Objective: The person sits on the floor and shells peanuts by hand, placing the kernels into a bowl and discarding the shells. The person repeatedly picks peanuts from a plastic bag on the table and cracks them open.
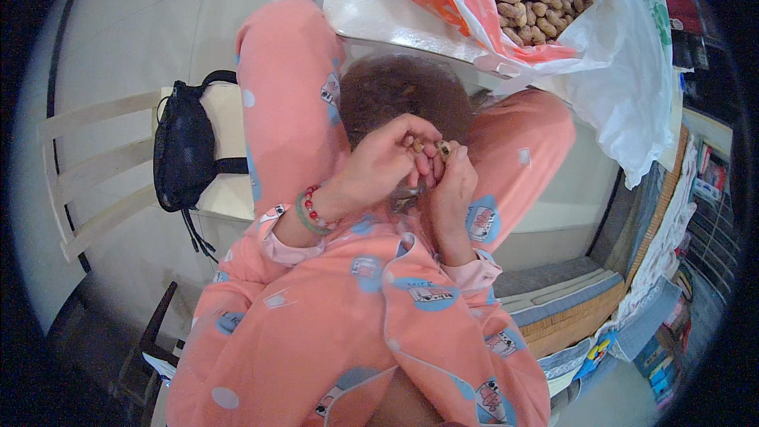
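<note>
My left hand (pixel 388 151), with a red bead bracelet (pixel 309 201) and a green bangle (pixel 303 220) at its wrist, meets my right hand (pixel 453 181) above my lap. Pinched in my right fingers is a peanut shell piece (pixel 444 149) with a dark hollow showing. A small brown peanut piece (pixel 417 145) sits between my left thumb and fingers. My curled fingers partly hide both pieces. Below the hands, between my knees, is a dark brown rounded thing (pixel 409 86); I cannot tell what kind it is.
Unshelled peanuts (pixel 533 3) fill an open white plastic bag (pixel 622 71) on a white surface (pixel 379 6) ahead. At left, a black drawstring pouch (pixel 185 148) rests on a pale wooden chair (pixel 225 190). A wicker-sided, cushioned seat (pixel 569 320) stands at lower right.
</note>
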